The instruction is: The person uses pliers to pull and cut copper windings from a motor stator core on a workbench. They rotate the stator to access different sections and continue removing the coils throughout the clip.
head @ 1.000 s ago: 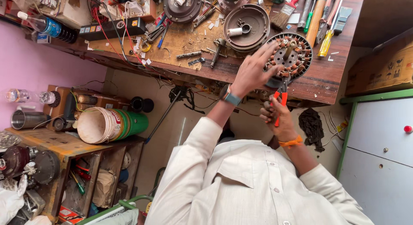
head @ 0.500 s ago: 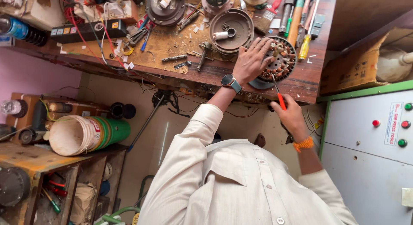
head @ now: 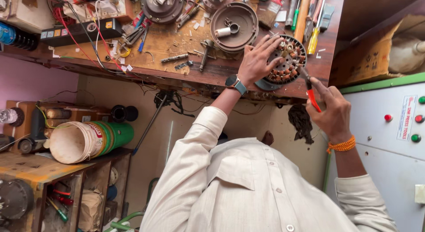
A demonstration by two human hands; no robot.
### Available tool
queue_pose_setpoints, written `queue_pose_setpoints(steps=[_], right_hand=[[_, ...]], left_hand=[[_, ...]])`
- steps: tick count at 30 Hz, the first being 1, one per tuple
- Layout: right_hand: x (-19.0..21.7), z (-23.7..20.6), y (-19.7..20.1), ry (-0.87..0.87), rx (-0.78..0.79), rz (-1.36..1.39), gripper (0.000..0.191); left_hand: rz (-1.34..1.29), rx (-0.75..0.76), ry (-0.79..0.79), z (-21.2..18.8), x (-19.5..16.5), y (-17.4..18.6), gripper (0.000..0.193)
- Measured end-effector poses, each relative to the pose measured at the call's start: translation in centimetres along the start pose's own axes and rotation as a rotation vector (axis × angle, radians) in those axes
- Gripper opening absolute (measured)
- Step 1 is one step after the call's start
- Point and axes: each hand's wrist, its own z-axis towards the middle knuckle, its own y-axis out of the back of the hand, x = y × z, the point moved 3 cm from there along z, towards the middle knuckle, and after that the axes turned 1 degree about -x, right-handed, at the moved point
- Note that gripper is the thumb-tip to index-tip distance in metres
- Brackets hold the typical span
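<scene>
Copper-wound stator (head: 287,63) under left hand (head: 256,61), right hand (head: 330,110) gripping red-handled pliers (head: 312,92)

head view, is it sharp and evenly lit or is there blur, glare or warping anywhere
Head view: mostly sharp, soft daylight. The left hand on the wound stator and the right hand with red-handled pliers are crisp. The white cabinet is bright; shelf recesses lower left are dim; edges bend from the wide lens.

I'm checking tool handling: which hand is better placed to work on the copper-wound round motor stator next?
Probably the right. The right hand grips red-handled pliers whose tip sits at the rim of the copper-wound round motor stator. The left hand lies spread flat on it, holding no tool.
</scene>
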Motion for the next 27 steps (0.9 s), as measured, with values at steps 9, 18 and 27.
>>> queue_pose_setpoints(steps=[9,18,27], right_hand=[[-0.1,0.1,0.1,-0.532,0.369,0.813,0.061],[1.9,-1.3,-1.4,-0.401,0.017,0.877,0.047],[2.0,-0.8,0.4,-0.573,-0.187,0.937,0.039]], left_hand=[[-0.129,-0.092,-0.008,0.0,-0.6,2.3,0.063],[-1.489,0.318,0.323,-10.5,-10.7,2.5,0.044],[-1.807,0.337,0.459,-9.6,-15.7,0.7,0.041]])
